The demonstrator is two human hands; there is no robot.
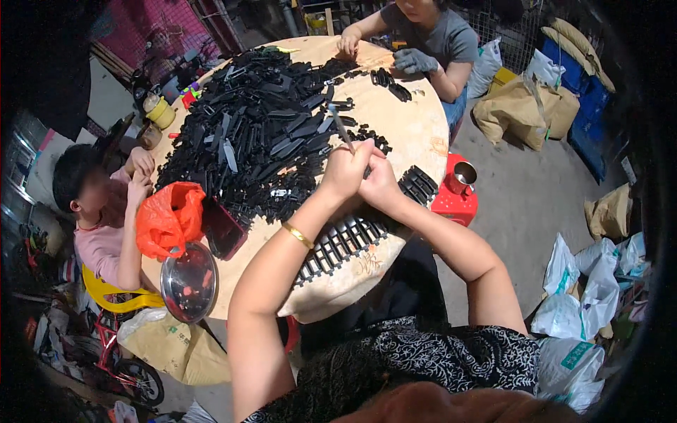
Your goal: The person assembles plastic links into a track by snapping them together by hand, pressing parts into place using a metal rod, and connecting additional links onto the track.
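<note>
Patterned cloth (451,356) lies nearest. Above the table (419,120), the left hand (344,170) grips a thin tool (341,128), likely light, stiff and smooth, best held mid-shaft; the right hand (381,185) curls against the left, its hold unclear.

The left hand (343,170) holds a thin stick (340,125), close against the right hand (381,185), above a round counter (417,127) heaped with black plastic pieces (247,116); a person (104,241) sits at left.
</note>
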